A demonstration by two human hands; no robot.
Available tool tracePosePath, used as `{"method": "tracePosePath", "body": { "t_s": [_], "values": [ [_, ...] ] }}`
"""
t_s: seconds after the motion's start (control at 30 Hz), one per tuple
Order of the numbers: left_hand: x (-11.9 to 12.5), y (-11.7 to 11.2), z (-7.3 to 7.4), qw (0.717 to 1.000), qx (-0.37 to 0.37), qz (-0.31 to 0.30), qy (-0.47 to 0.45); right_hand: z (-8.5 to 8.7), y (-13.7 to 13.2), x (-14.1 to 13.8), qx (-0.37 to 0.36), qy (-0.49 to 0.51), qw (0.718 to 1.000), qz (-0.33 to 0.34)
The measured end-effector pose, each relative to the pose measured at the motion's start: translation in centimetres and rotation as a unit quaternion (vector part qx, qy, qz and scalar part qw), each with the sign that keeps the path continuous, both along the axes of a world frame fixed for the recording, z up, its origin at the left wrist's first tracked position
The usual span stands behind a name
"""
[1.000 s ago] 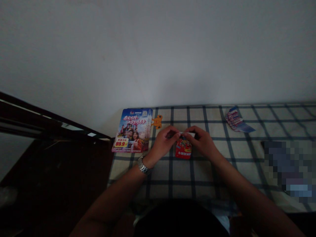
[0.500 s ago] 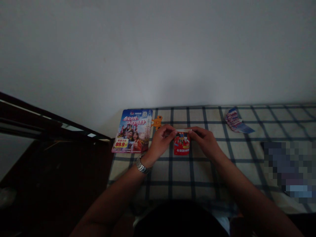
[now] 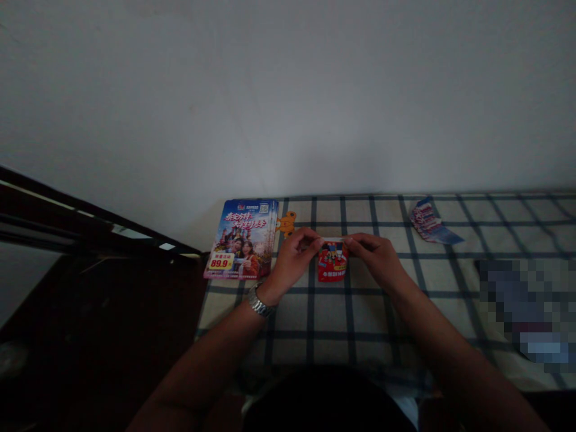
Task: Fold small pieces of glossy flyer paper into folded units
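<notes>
Between my two hands hangs a small red printed paper piece (image 3: 333, 264) with a pale strip along its top edge; whether it is a packet or a folded leaflet I cannot tell. My left hand (image 3: 297, 255) pinches its top left corner, and a metal watch (image 3: 261, 302) circles that wrist. At the top right corner the fingers of my right hand (image 3: 371, 252) are closed on it too. Just beyond my left hand lies an orange bear-shaped cutout (image 3: 287, 223). Left of it rests a stack of colourful leaflets (image 3: 238, 240).
A checked cloth (image 3: 360, 324) covers the surface, which meets a pale wall (image 3: 288, 96) at the back. A crumpled leaflet (image 3: 432, 223) lies at the back right. Further right is a blurred-out dark object (image 3: 517, 306). Dark rails (image 3: 90, 213) run along the left.
Almost nothing differs. The red paper piece and both hands have shifted very slightly, and the pinch at its top corners stays the same.
</notes>
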State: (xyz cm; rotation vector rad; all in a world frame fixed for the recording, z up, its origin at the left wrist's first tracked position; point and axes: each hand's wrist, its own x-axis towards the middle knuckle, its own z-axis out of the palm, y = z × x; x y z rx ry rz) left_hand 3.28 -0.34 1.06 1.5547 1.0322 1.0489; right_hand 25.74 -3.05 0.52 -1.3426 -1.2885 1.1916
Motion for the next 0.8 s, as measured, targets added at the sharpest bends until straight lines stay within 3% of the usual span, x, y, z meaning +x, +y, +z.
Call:
{"method": "tracePosePath", "body": {
  "t_s": [0.23,0.53,0.8],
  "values": [
    [0.04,-0.03,0.18,1.000,-0.007,0.003,-0.011,-0.15,-0.04,-0.01,-0.004,0.022,1.000,-0.006],
    [0.13,0.05,-0.61,0.999,-0.005,-0.003,-0.048,0.38,-0.26,-0.36,-0.016,0.035,0.999,-0.005],
    [0.33,-0.02,-0.07,0.999,-0.012,0.012,-0.042,0.70,-0.11,-0.41,-0.024,0.049,0.998,0.013]
  ]
}}
